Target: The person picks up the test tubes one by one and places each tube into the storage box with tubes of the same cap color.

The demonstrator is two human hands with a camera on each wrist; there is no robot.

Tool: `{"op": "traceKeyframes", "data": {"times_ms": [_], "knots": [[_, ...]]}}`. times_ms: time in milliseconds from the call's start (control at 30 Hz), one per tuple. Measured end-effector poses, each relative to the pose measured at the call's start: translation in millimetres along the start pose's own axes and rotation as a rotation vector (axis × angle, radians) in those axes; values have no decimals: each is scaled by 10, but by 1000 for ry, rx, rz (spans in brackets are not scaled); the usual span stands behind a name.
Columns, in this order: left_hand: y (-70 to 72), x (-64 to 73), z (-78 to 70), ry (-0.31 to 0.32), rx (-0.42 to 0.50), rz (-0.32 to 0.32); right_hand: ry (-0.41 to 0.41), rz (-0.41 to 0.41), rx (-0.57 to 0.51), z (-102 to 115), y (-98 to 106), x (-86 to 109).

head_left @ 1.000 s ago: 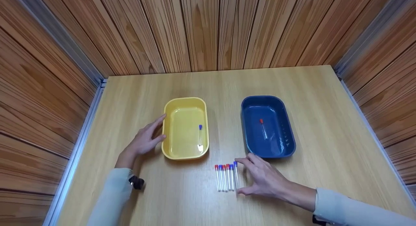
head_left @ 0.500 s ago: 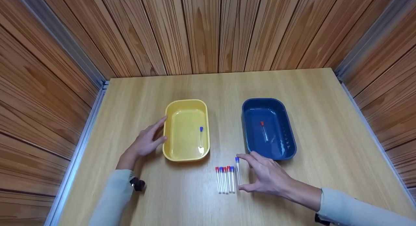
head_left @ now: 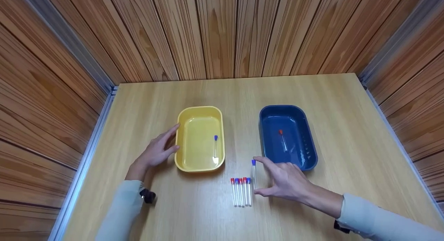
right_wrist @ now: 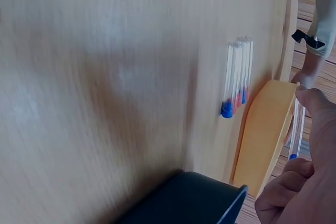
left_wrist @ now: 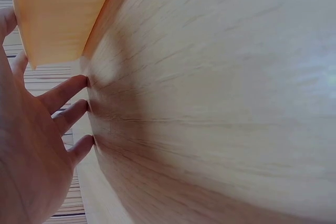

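My right hand (head_left: 289, 182) pinches a clear test tube (head_left: 254, 171) with a blue cap, thumb at its lower end and index finger at the cap. In the right wrist view this tube (right_wrist: 298, 129) stands clear of the table. Several test tubes (head_left: 241, 194) with red or blue caps lie side by side just left of it. My left hand (head_left: 156, 152) has its fingers spread, thumb and index finger at the left rim of a yellow tray (head_left: 190, 147); the left wrist view shows its other fingertips (left_wrist: 79, 82) on the table.
Inside the yellow tray lies one blue-capped tube (head_left: 215, 145). A dark blue tray (head_left: 282, 119) stands to the right, holding a red-capped tube (head_left: 282, 140). Wooden panels (head_left: 222, 33) wall the table (head_left: 194, 213) at the back and sides.
My right hand has lifted the blue-capped test tube off the right end of the row and moved it slightly up and away from the others. The left hand stays at the yellow tray.
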State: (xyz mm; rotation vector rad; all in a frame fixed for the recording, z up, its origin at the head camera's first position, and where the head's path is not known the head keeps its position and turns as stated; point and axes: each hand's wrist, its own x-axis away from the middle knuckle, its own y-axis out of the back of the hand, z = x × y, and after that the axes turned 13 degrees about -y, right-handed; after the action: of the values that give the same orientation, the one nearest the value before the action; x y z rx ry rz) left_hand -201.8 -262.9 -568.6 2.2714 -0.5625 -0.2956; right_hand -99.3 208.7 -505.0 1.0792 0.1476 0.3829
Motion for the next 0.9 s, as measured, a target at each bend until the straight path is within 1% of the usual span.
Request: {"op": "traceKeyframes", "data": {"times_ms": [167, 267, 433, 600, 667, 800, 900], "knots": [[-1, -22, -7, -3, 17, 10, -38, -10, 11, -2, 74, -40], [-7, -11, 7, -8, 15, 5, -51, -9, -9, 6, 126, -85], [-7, 15, 39, -1, 14, -5, -59, -10, -57, 42, 214, -169], [9, 31, 39, 21, 45, 3, -59, -13, -62, 112, 271, -236], [13, 39, 42, 14, 49, -1, -57, -18, -62, 140, 281, -257], [8, 34, 54, -21, 44, -16, -56, -25, -77, 178, 291, -302], [0, 25, 56, -23, 52, -21, -61, -18, -87, 192, 286, -339]]}}
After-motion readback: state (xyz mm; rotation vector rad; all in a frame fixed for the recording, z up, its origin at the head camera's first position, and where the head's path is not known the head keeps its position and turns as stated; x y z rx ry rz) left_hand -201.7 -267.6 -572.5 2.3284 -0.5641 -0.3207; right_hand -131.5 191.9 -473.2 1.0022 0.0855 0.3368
